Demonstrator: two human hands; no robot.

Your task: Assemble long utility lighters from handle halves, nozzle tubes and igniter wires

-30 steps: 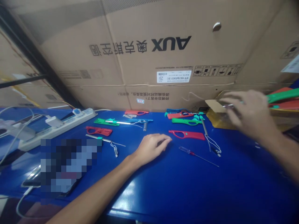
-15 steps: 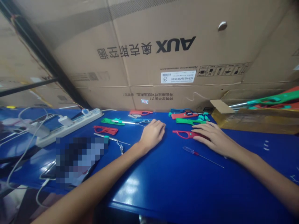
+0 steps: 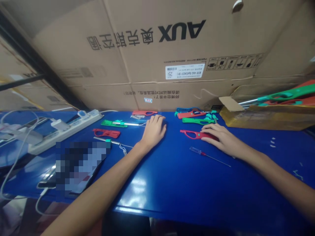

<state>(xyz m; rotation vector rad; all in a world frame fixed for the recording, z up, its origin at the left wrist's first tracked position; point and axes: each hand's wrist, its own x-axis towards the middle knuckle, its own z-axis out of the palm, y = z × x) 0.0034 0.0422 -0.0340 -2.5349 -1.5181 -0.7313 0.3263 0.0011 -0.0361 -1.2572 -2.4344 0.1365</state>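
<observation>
My left hand (image 3: 154, 129) lies palm down on the blue table (image 3: 172, 183), fingers together over the end of a blue lighter part with a metal tube (image 3: 128, 124). What is under its fingers is hidden. My right hand (image 3: 220, 138) rests on the right end of a red plastic lighter shell (image 3: 193, 133), fingers stretched along it. A thin screwdriver with a clear handle (image 3: 209, 156) lies just in front of that hand. Green (image 3: 195, 121) and red (image 3: 190, 114) shells lie behind it.
A white power strip (image 3: 66, 130) with plugs and cables sits at the left, above a blurred-out phone. More shells, red (image 3: 106, 133) and green (image 3: 112, 123), lie left of centre. An open carton (image 3: 268, 116) with long lighters stands at the right. Big cardboard boxes (image 3: 157, 55) wall the back.
My right hand came down from the carton at the right onto the red shell. My left hand slid forward to the blue part near the back.
</observation>
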